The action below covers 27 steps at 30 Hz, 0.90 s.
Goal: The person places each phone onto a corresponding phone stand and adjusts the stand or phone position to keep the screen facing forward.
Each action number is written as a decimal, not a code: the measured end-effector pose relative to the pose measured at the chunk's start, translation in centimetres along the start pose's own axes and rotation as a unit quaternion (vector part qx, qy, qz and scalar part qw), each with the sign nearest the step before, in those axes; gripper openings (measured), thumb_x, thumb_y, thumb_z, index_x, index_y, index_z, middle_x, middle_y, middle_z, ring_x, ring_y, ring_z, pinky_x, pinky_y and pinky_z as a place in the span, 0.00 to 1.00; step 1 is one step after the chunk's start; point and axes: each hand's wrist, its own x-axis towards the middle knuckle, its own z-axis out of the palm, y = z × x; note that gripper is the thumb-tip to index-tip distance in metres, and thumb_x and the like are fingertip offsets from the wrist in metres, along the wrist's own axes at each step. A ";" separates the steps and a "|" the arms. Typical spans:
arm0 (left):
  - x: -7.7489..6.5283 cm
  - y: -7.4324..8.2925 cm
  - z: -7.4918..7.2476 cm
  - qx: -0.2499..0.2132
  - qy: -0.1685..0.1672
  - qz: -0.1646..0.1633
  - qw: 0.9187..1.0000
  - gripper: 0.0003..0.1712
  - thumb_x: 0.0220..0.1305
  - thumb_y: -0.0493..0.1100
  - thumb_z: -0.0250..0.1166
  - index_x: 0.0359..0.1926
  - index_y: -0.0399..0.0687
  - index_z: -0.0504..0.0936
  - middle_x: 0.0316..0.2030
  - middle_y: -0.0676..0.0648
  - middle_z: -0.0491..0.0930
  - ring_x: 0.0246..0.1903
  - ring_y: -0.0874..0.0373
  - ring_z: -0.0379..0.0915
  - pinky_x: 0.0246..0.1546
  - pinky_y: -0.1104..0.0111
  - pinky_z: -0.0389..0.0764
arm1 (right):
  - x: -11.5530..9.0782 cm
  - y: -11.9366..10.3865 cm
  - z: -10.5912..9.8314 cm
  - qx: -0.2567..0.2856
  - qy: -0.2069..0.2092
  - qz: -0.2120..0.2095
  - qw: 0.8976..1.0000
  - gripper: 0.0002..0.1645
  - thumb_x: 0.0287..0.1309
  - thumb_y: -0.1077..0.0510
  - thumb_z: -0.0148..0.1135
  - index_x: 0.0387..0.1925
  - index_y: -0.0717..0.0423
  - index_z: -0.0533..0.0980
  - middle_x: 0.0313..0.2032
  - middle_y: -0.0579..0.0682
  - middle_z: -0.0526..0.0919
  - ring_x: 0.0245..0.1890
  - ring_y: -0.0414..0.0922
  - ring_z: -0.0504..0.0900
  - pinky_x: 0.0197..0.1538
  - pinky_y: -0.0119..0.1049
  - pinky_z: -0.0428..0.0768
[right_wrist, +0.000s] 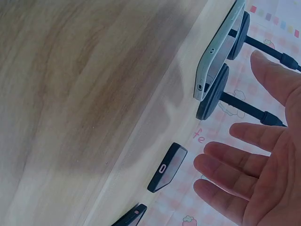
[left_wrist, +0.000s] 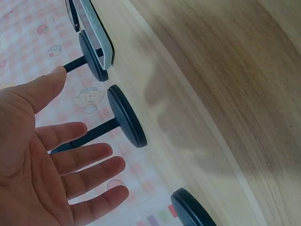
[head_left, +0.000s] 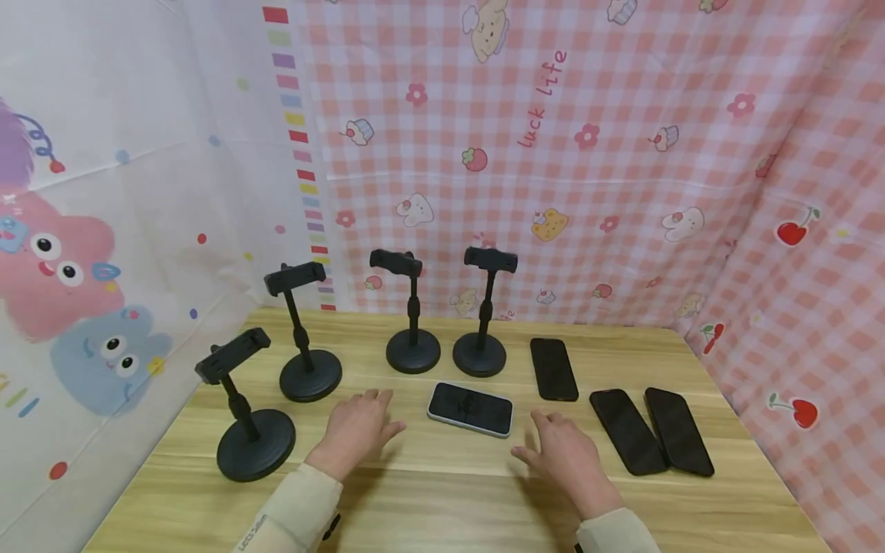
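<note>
A smartphone with a pale frame (head_left: 471,408) lies screen up on the wooden table, between my two hands and touched by neither. My left hand (head_left: 356,430) hovers to its left; in the left wrist view the palm (left_wrist: 28,169) and spread fingers hold nothing. To the phone's right is my right hand (head_left: 565,459), also apart from it, its fingers (right_wrist: 230,174) relaxed in the right wrist view. Three darker phones lie at the right: one upper (head_left: 554,369), and two side by side, the left one (head_left: 628,432) and the right one (head_left: 679,431), which touch or nearly touch.
Several black phone stands with round bases rise from the table (head_left: 442,499): one front left (head_left: 256,445), one behind it (head_left: 311,375), and two at the back, left (head_left: 412,351) and right (head_left: 479,354). Patterned cloth (head_left: 442,177) hangs behind and beside the table.
</note>
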 end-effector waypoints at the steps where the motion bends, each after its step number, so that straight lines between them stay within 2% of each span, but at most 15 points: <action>1: 0.0 0.0 -0.1 -0.002 -0.004 0.000 1.000 0.33 0.63 0.57 0.69 0.59 0.38 0.77 0.51 0.34 0.80 0.46 0.38 0.80 0.44 0.47 0.79 | 0.0 0.0 0.0 -0.001 -0.002 0.000 1.000 0.42 0.53 0.40 0.72 0.58 0.67 0.75 0.51 0.68 0.78 0.51 0.64 0.79 0.47 0.59 0.78; 6: 0.2 0.0 -0.3 -0.026 -0.024 0.001 0.999 0.29 0.63 0.54 0.69 0.56 0.37 0.80 0.49 0.36 0.82 0.45 0.41 0.81 0.43 0.49 0.80 | -0.1 0.0 0.0 0.001 -0.011 -0.002 1.000 0.41 0.53 0.40 0.72 0.57 0.68 0.75 0.52 0.69 0.78 0.51 0.65 0.79 0.48 0.59 0.78; 12: 0.5 -0.3 -0.1 -0.050 -0.033 0.000 0.998 0.28 0.61 0.52 0.71 0.55 0.37 0.80 0.48 0.37 0.83 0.46 0.42 0.81 0.45 0.50 0.80 | -0.1 -0.1 -0.1 0.010 -0.029 0.002 1.000 0.38 0.54 0.41 0.72 0.55 0.68 0.77 0.51 0.69 0.79 0.50 0.65 0.79 0.50 0.59 0.77; 22: 0.9 -0.8 0.1 -0.066 -0.043 -0.009 0.997 0.28 0.60 0.50 0.72 0.55 0.38 0.80 0.49 0.37 0.83 0.49 0.42 0.79 0.48 0.50 0.78 | 0.0 -0.3 -0.3 0.006 -0.026 -0.005 1.000 0.27 0.50 0.42 0.74 0.37 0.63 0.81 0.34 0.57 0.84 0.35 0.58 0.83 0.40 0.54 0.79; 27: 1.2 -0.8 0.2 -0.073 -0.054 -0.011 0.996 0.28 0.61 0.50 0.71 0.56 0.38 0.80 0.50 0.37 0.82 0.50 0.41 0.79 0.50 0.49 0.77 | -0.1 -0.2 -0.3 0.004 -0.033 -0.006 0.999 0.26 0.50 0.42 0.74 0.35 0.62 0.81 0.32 0.56 0.84 0.34 0.57 0.83 0.39 0.54 0.79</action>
